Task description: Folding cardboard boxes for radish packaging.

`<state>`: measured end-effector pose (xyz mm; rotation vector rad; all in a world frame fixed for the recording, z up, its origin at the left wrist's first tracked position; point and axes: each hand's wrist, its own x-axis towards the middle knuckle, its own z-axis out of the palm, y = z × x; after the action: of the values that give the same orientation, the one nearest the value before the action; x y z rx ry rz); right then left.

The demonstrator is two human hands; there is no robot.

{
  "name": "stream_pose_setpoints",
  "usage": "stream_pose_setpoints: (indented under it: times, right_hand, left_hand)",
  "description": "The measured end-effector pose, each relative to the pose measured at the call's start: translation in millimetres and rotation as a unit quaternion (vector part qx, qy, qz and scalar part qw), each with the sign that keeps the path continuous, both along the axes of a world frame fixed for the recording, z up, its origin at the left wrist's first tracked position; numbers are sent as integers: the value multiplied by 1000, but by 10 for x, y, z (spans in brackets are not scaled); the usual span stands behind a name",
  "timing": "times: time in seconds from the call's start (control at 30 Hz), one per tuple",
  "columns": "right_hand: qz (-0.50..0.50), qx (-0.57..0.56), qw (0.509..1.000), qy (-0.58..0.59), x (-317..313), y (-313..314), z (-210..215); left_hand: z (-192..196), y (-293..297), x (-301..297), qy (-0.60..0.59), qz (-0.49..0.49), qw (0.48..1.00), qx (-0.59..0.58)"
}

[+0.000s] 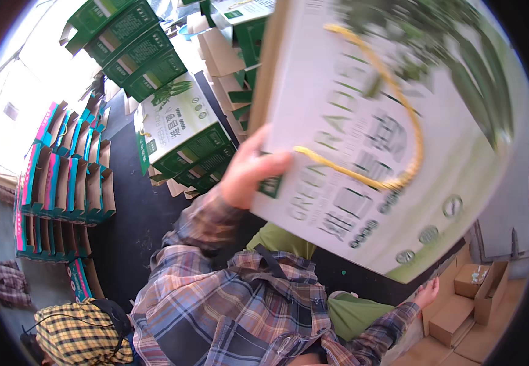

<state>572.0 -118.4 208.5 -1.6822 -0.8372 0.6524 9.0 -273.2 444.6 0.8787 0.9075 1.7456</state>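
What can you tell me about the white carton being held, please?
The white carton is boxy and looks like printed cardboard, with dark lettering, emblems and leafy green artwork. A looped yellow rope handle lies across its face; a tan side shows at left. It is tilted, its upper part beyond the frame. The left hand grips its left edge, thumb on the face; the right hand is near its lower corner, contact unclear.

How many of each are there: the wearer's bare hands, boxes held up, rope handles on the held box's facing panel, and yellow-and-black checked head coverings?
Bare hands: 2 (left hand, right hand)
Held white-and-green box: 1
Yellow rope handle on its facing panel: 1
Checked head covering: 1
Total: 5
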Motion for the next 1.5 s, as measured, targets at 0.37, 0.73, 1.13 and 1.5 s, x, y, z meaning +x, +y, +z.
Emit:
stream_pose_setpoints:
  times: [0.37,0.73,1.13,1.5]
  right_hand:
    - [4,-20,999,27,84,-262,-131]
    - [-43,-8,999,-25,529,-874,339]
    - [-173,-131,976,2,948,-1844,-405]
    - [-202,-272,940,38,873,-2122,-1493]
  left_hand:
    - [-17,-2070,-1907,-38,301,948,94]
    - [-1334,-2288,-4340,-21,361,932,-41]
    - [-1727,-2095,-5145,-74,316,933,-158]
    - [-1114,-2341,-5328,245,459,742,-422]
